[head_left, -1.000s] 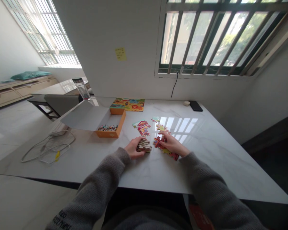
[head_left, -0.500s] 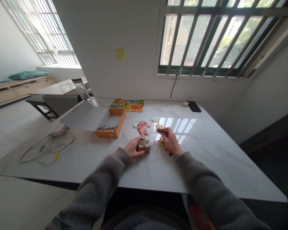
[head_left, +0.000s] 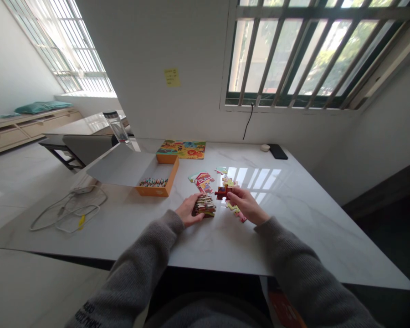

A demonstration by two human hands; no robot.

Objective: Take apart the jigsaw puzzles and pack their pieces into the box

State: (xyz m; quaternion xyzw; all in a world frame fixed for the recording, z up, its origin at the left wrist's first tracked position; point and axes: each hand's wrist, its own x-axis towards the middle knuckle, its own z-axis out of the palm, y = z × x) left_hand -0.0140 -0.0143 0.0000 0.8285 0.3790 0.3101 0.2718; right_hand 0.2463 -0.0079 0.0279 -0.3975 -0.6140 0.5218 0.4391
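My left hand is wrapped round a stack of jigsaw pieces that rests on the table with its edges facing me. Pinched in my right hand is a dark red jigsaw piece, held just right of and beyond the stack. Under and beside that hand lie loose yellow and pink pieces, partly covered by it. Past the stack sits a joined red-and-white section of puzzle, with a light green piece to its right.
An orange box with more pieces standing in it is at the left, its grey lid flap open. A colourful animal picture lies behind it. White cables are far left; a black phone and a small white object lie back right.
My right hand has drawn back slightly toward me, and the red piece in it has turned to show its face nearer the stack. My left hand keeps its hold, the stack tilting slightly.
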